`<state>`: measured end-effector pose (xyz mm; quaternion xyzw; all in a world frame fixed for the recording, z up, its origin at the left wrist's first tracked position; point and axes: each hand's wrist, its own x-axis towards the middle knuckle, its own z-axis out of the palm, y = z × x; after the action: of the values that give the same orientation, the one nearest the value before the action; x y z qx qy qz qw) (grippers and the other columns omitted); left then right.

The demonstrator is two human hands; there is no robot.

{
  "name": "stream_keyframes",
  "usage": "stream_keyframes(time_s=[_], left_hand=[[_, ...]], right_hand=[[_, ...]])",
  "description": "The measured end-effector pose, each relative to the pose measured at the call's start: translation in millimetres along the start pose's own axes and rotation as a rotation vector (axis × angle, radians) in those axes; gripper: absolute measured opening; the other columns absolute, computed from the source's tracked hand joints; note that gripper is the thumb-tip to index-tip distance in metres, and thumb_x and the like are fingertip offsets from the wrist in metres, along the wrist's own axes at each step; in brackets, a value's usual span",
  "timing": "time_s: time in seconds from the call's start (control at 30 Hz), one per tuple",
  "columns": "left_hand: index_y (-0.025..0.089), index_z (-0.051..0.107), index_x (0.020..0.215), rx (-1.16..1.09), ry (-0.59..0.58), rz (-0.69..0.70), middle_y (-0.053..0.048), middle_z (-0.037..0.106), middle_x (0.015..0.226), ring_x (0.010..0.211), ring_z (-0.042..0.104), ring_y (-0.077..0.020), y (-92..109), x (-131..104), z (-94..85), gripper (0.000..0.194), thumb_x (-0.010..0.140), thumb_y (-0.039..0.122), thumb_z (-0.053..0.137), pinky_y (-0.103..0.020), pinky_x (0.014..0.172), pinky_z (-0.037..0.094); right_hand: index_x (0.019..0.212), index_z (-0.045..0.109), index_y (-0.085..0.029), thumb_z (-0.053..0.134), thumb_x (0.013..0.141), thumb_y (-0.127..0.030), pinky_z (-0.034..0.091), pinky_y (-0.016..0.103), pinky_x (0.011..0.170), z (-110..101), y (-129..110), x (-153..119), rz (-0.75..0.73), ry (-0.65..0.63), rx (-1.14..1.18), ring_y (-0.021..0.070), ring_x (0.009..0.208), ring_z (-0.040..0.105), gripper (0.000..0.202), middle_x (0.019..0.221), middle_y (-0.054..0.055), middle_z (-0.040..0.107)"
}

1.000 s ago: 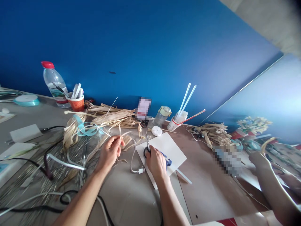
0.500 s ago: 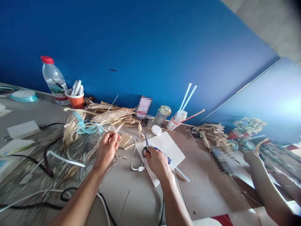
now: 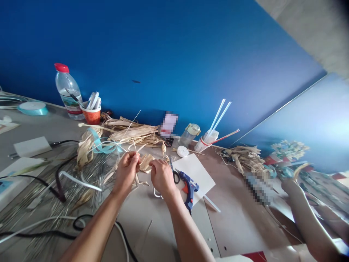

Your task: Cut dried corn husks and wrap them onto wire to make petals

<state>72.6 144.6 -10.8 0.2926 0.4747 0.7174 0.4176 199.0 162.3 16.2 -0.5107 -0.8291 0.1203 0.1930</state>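
My left hand (image 3: 127,170) is closed in a pinch round pale strips of dried corn husk (image 3: 141,148), whose thin pointed ends fan out above the fingertips. To its right, my right hand (image 3: 163,177) hovers with loosely bent fingers and nothing visible in them, apart from the husk strips. Dark-handled scissors (image 3: 176,177) lie just right of this hand, on the edge of a white sheet (image 3: 203,171). On the same sheet rests a blue glue gun (image 3: 191,189) with an orange trigger. Behind both hands is a heap of dried corn husks (image 3: 136,133).
Thin wires (image 3: 62,196), cables and a turquoise ribbon (image 3: 102,145) spread on the left. A bottle (image 3: 69,94) and an orange cup (image 3: 92,115) stand behind. Further right are a jar (image 3: 188,134), a cup with glue sticks (image 3: 203,143) and another person's arm (image 3: 305,207).
My right hand has let go of the scissors and moved left towards my left hand, uncovering the glue gun. My left hand keeps its pinch on the husk strips. The view has shifted slightly.
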Motion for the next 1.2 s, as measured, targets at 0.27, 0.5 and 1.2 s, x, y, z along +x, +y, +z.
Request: stream_keyframes(time_s=[0.27, 0.5, 1.2], left_hand=[[0.019, 0.055, 0.079, -0.016, -0.009, -0.003, 0.005, 0.052, 0.063, 0.048, 0.04, -0.0063, -1.8, 1.2, -0.6, 0.02, 0.077, 0.037, 0.064, -0.02, 0.045, 0.03], [0.019, 0.054, 0.081, 0.023, -0.03, 0.021, 0.005, 0.051, 0.062, 0.044, 0.038, -0.0055, 0.8, -0.1, 0.5, 0.019, 0.079, 0.037, 0.061, -0.021, 0.044, 0.029], [0.019, 0.054, 0.078, 0.073, -0.077, 0.024, 0.005, 0.051, 0.059, 0.045, 0.038, -0.0056, -0.7, -1.2, 2.2, 0.018, 0.079, 0.035, 0.06, -0.019, 0.044, 0.03]], right_hand=[[0.092, 0.068, -0.022, 0.056, 0.084, -0.021, 0.039, 0.033, 0.083, -4.7, -10.2, -8.6, -0.042, 0.075, -0.051, 0.0219, 0.091, 0.053, 0.015, 0.092, 0.006, 0.063], [0.09, 0.067, -0.017, 0.045, 0.088, -0.022, 0.043, 0.024, 0.072, -55.3, 34.6, -48.3, 0.169, 0.19, 0.179, 0.0162, 0.079, 0.058, 0.022, 0.086, 0.005, 0.064], [0.094, 0.064, -0.021, 0.046, 0.086, -0.019, 0.034, 0.024, 0.051, 14.3, 24.7, -41.1, 0.161, -0.164, -0.211, 0.0121, 0.061, 0.054, 0.02, 0.098, 0.008, 0.057]])
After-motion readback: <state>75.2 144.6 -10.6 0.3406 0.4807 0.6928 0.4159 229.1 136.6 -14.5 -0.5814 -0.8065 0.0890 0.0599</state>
